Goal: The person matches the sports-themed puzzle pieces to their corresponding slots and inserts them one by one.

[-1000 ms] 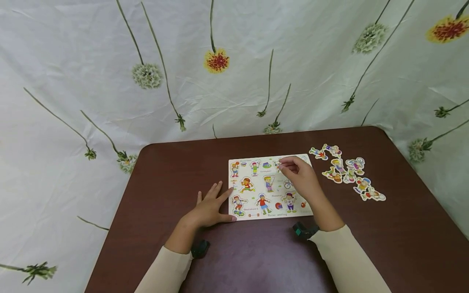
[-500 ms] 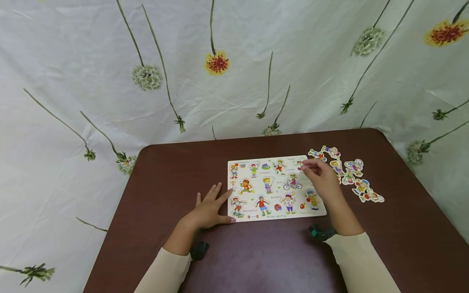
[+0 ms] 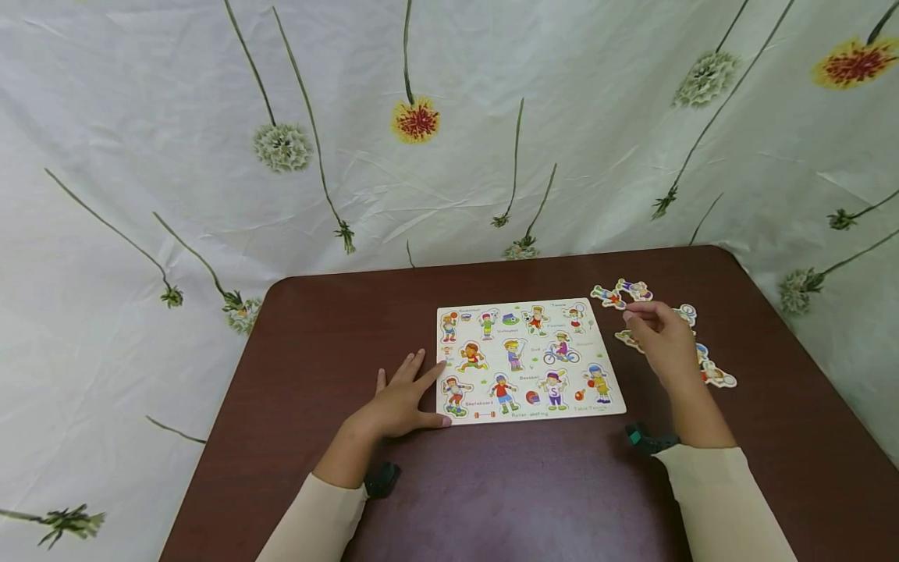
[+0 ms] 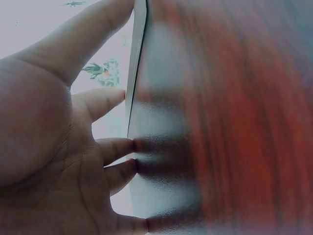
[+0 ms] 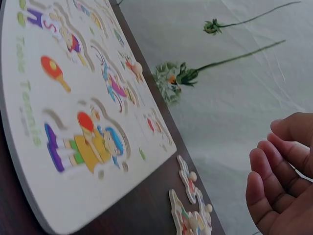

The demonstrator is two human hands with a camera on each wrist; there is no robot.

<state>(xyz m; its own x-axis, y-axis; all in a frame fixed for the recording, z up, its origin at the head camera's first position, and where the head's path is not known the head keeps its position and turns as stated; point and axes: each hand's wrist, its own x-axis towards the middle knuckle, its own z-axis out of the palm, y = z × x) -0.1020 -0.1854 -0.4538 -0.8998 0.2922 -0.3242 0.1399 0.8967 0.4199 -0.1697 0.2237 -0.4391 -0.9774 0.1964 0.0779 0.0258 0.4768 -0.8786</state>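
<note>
A white wooden puzzle board (image 3: 485, 394) printed with sports figures lies on the table. My left hand (image 3: 400, 402) rests at its left edge, fingers spread, the thumb and forefinger touching the edge; the left wrist view shows its palm. Right of the board my right hand (image 3: 663, 343) hovers over loose knobbed puzzle pieces (image 3: 609, 297), partly hiding them. Its fingers are loosely bent with nothing visible between them in the right wrist view. On the board, one knobbed piece (image 5: 134, 68) sits near the far edge.
A dark reddish-brown table (image 3: 337, 328) bears everything. Behind it hangs a white cloth (image 3: 456, 195) with a flower print. More puzzle pieces (image 3: 716, 375) lie to the right of my right hand. Each wrist wears a dark camera mount (image 3: 382, 480).
My right hand has moved right, from the board's upper part past its right edge to the loose pieces, uncovering the board's right side. My left hand has stayed put.
</note>
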